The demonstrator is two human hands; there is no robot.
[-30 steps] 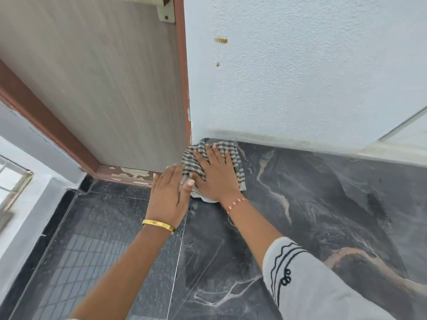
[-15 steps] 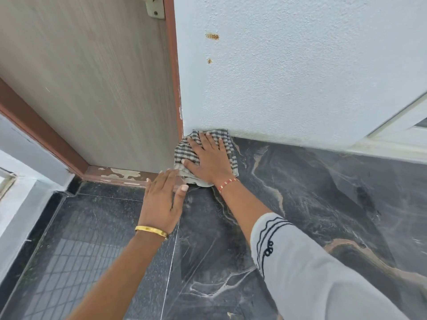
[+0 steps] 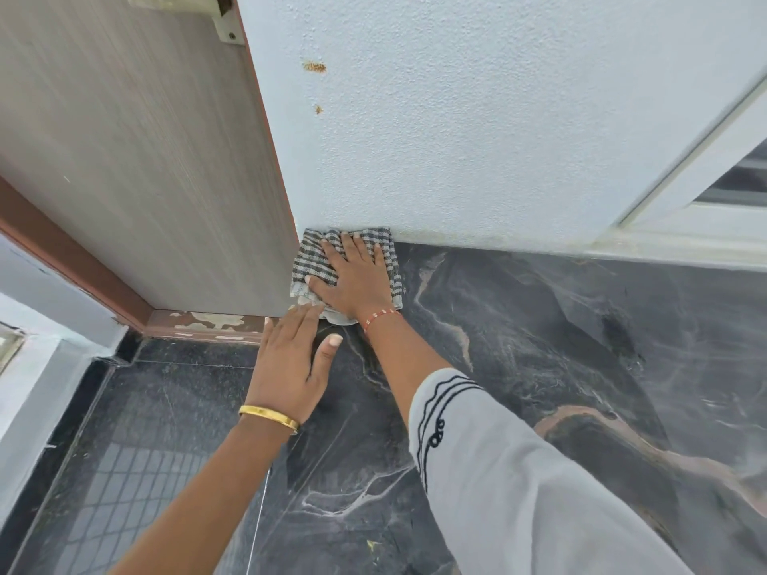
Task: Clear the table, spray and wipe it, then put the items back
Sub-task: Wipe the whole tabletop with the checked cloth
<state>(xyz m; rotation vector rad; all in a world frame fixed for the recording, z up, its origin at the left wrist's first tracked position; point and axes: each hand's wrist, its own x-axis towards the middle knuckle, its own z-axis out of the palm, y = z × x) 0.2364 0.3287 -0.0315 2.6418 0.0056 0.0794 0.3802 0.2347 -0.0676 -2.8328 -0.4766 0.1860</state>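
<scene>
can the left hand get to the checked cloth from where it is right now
Probably yes. The left hand lies flat on the dark marble top, fingertips just short of the checked cloth, nothing between them. The right hand covers most of it.

The left hand [image 3: 290, 367] is bare, with a plain gold metal bangle [image 3: 269, 417] at its wrist. The right hand [image 3: 357, 280] wears a thin red-and-white thread bracelet [image 3: 379, 317]; its arm carries a loose white fabric sleeve [image 3: 519, 491] edged with dark wavy embroidered lines and small loops.
</scene>
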